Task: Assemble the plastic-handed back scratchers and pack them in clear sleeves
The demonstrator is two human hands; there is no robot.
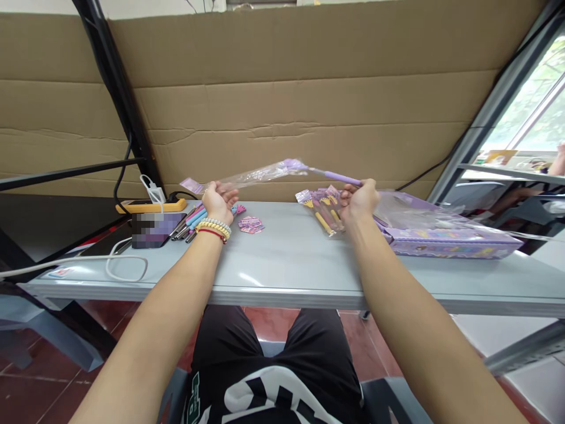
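Observation:
A purple pen [342, 177] with a lilac topper [293, 165] is stretched out above the table, its topper end still in a clear plastic wrapper [258, 175]. My left hand [219, 200] is closed on the wrapper's far left part, near its pink printed end [191, 185]. The fingers of my right hand [361, 203] pinch the pen's barrel at the other end. Below and beside my right hand lie several wrapped yellow-topped pens [324, 213]. Several unwrapped pens [194, 221] in purple, blue and pink lie under my left hand, partly hidden by it.
Small pink printed cards [251, 224] lie mid-table. A purple box [450, 240] with clear plastic on it stands at right. At left are a phone-like dark device [152, 231], a yellow power strip [174, 205] and a white cable [128, 277]. Cardboard [309, 106] walls the back.

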